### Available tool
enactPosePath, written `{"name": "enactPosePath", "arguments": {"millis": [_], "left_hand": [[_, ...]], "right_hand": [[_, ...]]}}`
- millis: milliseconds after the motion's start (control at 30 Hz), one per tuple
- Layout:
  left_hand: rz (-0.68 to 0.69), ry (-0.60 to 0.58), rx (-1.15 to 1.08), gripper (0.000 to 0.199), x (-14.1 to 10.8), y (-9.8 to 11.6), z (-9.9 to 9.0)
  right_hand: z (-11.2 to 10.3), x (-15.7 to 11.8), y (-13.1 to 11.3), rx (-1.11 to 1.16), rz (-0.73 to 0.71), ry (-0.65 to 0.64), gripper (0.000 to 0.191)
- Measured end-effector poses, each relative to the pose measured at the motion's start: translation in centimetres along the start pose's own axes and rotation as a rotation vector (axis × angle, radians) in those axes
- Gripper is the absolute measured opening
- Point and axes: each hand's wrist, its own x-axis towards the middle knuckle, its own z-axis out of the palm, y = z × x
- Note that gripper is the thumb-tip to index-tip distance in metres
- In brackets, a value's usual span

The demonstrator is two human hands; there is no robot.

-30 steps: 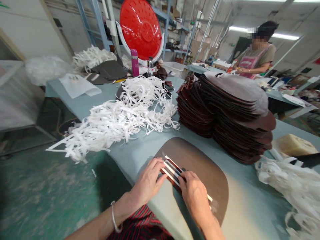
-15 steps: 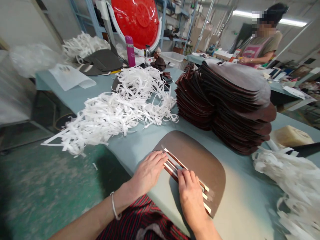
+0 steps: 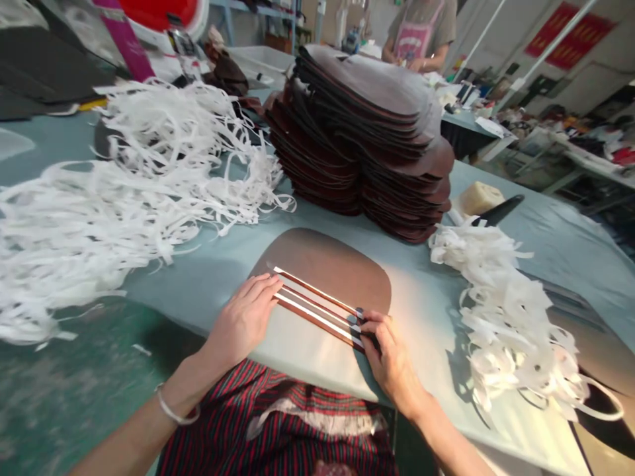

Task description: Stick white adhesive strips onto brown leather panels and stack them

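A brown panel with rounded corners point(image 3: 327, 258), leather-like, lies flat on the table before me. Several narrow white strips point(image 3: 317, 316) run along its near edge, with reddish-brown bands showing between them. My left hand point(image 3: 251, 314) rests with fingers stretched out over the left ends of the strips. At their right ends, my right hand point(image 3: 391, 357) has its thumb and fingers bent in a pinch on a strip end. Small dark spots show by those fingertips; I cannot make out what they are.
A tall stack of dark brown panels point(image 3: 362, 152) stands behind the panel. Tangled white strips point(image 3: 149, 192) heap up at left, more curled strips point(image 3: 510, 317) at right. A yellowish block point(image 3: 479, 198) and a purple bottle point(image 3: 126, 39) stand farther back. A person in a pink apron point(image 3: 414, 33) works beyond.
The view has turned right. My right hand has slid along the strips from near their middle to their right ends. My left hand stays at the left ends.
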Motion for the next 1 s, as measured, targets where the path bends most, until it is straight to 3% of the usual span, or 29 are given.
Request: {"name": "enactPosePath", "arguments": {"millis": [167,267,467,567,733,833,933,1000], "left_hand": [[0.007,0.028,-0.025,0.035,-0.1,-0.1,0.3],[0.005,0.026,-0.025,0.035,-0.2,-0.2,0.3],[0.0,0.019,0.035,0.034,0.0,-0.4,-0.1],[-0.015,0.016,0.122,0.037,0.3,1.7,-0.2],[0.112,-0.075,0.121,0.042,0.3,6.2,0.4],[0.06,-0.07,0.203,0.043,0.0,5.3,0.0],[0.014,-0.012,0.287,0.039,0.0,2.9,-1.2],[0.021,0.054,0.309,0.035,0.5,2.0,-1.5]], "right_hand": [[0.3,-0.3,0.4,0.07,-0.015,-0.016,0.026],[0.3,-0.4,0.4,0.059,0.006,-0.032,0.027],[-0.6,0.1,0.0,-0.031,-0.091,-0.059,0.022],[-0.1,1.6,-1.1,-0.113,-0.121,-0.048,0.019],[4.2,3.9,-2.7,-0.386,-0.228,0.085,0.028],[5.4,3.0,-1.6,-0.499,-0.308,0.128,0.033],[4.5,1.1,0.2,-0.559,-0.33,0.113,0.033],[3.6,0.1,0.8,-0.618,-0.269,0.184,0.024]]}}
